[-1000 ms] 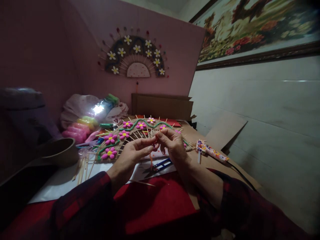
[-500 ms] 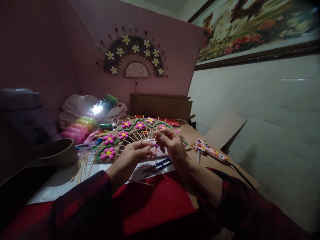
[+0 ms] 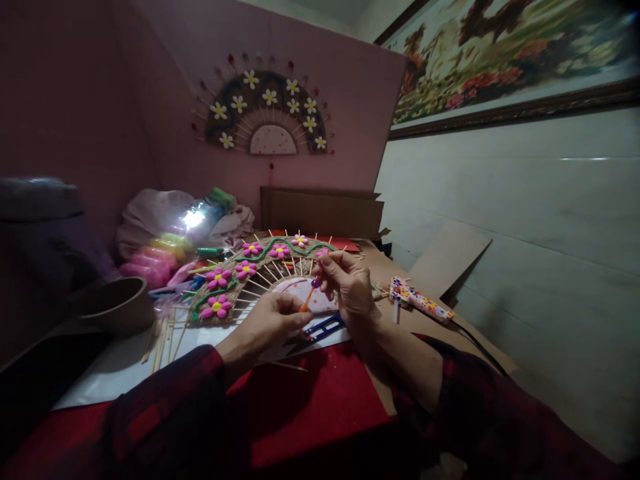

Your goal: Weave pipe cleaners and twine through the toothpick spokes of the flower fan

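Note:
My left hand (image 3: pixel 267 327) pinches the lower end of an orange cord (image 3: pixel 308 298). A small purple bead (image 3: pixel 315 283) sits on the cord between my hands. The cord's upper end is in the closed fingers of my right hand (image 3: pixel 345 283), higher and to the right. Behind my hands lies a half-round fan (image 3: pixel 240 288) of twine and sticks, with pink clay flowers and a green wavy line. Its dotted pale centre (image 3: pixel 295 291) is partly hidden by my hands. Blue-handled snips (image 3: pixel 325 328) lie just below them.
A flower-patterned glue gun (image 3: pixel 423 304) with a cable rests at the right on cardboard. At the left are loose sticks (image 3: pixel 163 337), a brown pot (image 3: pixel 117 307) and bagged coloured clay (image 3: pixel 160 257). A finished fan (image 3: pixel 270 100) hangs on the pink panel behind.
My left hand has moved down and now grips the orange cord's lower end, drawing it slanted. My right hand and the bead have shifted slightly.

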A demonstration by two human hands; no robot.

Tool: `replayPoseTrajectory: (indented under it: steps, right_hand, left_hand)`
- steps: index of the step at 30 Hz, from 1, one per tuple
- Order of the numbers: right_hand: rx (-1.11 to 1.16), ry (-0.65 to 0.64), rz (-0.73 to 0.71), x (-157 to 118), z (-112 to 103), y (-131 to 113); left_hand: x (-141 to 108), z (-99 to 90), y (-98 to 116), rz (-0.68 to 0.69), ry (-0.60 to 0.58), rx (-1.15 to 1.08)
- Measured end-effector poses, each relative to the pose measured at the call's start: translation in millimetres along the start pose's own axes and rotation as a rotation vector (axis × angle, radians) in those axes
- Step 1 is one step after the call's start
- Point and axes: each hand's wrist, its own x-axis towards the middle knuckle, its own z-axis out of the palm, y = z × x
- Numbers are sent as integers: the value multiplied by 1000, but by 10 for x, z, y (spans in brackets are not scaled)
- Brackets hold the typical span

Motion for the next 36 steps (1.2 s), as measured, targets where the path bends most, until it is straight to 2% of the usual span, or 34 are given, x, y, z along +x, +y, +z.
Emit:
replayPoseTrajectory:
  steps: [2, 5, 7, 9, 11, 13, 14, 16, 19, 21, 26, 31, 36]
  right_hand:
    - [21, 69, -11, 24, -8, -9]
    - [40, 135, -1, 50, -13, -21]
    - [32, 145, -1, 54, -14, -25]
    - [-4, 138, -35, 46, -13, -22]
    - [-61, 123, -87, 28, -8, -15]
    - [-101, 85, -113, 1, 7, -6]
    - [-111, 54, -109, -15, 17, -2]
    - [-122, -28, -78, -47, 40, 2]
    - [-129, -107, -46, -77, 65, 0]
    - [-117, -105, -37, -77, 68, -1]
    - [-59, -82, -12, -30, 45, 24]
    - [-53, -39, -37, 12, 19, 51]
    - [-9, 129, -121, 52, -3, 22]
  left_hand:
    - [7, 2, -32, 3, -77, 71]
    - [-5, 13, -64, -7, -255, 169]
    - [-22, 20, -58, -8, -276, 242]
    - [-34, 18, -35, 66, -132, 356]
    - [-35, 3, -4, 212, 124, 430]
    - [-33, -19, 28, 336, 330, 376]
    - [-35, -27, 44, 361, 375, 303]
    - [-46, -30, 74, 342, 324, 119]
    - [-68, -4, 100, 245, 97, -116]
    - [-68, 11, 97, 210, 9, -174]
    - [-12, -14, 36, 203, 41, -106]
    - [10, -30, 18, 129, 88, -31]
    - [26, -8, 19, 76, 126, 67]
